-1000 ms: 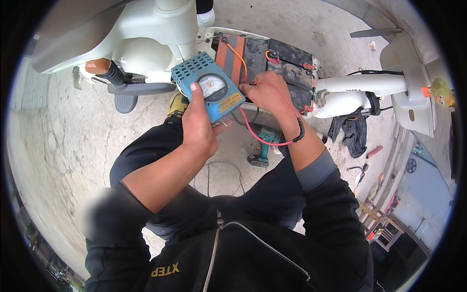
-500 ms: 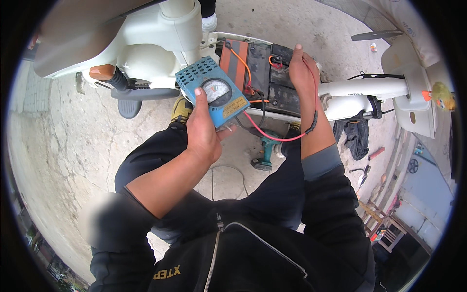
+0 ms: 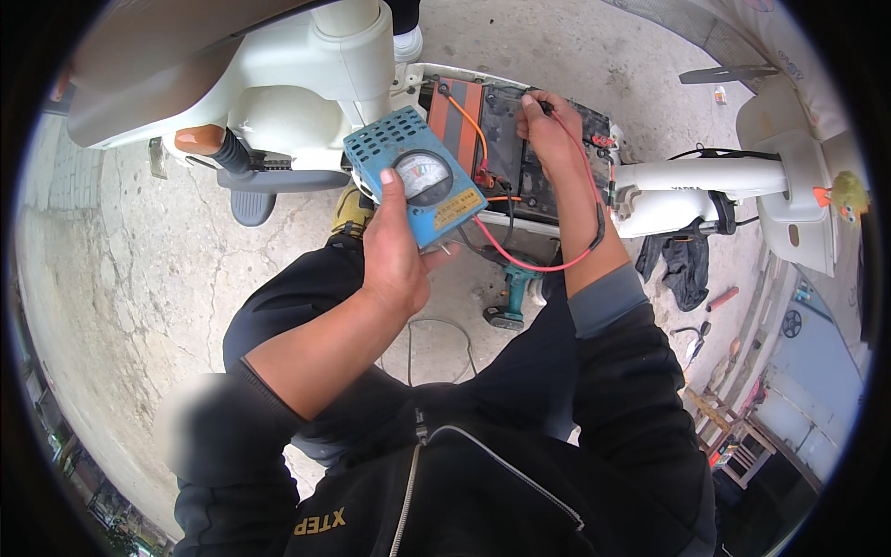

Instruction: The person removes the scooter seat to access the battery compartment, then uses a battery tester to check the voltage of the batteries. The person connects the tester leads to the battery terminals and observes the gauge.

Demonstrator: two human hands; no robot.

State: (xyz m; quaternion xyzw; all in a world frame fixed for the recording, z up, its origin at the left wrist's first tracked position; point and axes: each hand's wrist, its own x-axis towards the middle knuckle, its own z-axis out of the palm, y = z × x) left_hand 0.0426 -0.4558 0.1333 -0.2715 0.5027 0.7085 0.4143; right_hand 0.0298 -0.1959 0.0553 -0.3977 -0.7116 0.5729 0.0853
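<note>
My left hand [image 3: 397, 246] is closed round a blue box-shaped battery tester [image 3: 425, 215] with a round dial, punched vent holes and a yellow label; my thumb lies along its edge beside the dial. From its lower side a red test lead [image 3: 520, 263] loops to the right, past my forearm and up to my right hand [image 3: 554, 139]. Pinched there is the lead's dark end, above the black batteries [image 3: 501, 125] in the scooter's open floor compartment. Whether its tip touches a terminal cannot be seen. An orange-and-grey striped battery [image 3: 452, 116] with orange wires sits at the left.
The white electric scooter [image 3: 251, 107] spans the far side. On the concrete floor between my feet stands a teal cordless drill [image 3: 509, 297], near a thin looped cable [image 3: 441, 322]. Black cloth [image 3: 684, 269] and a red-handled tool [image 3: 721, 299] lie to the right.
My right hand has moved left over the batteries with the test lead, uncovering red connectors at the right end. The tester has shifted slightly right in the picture, along with the whole scene.
</note>
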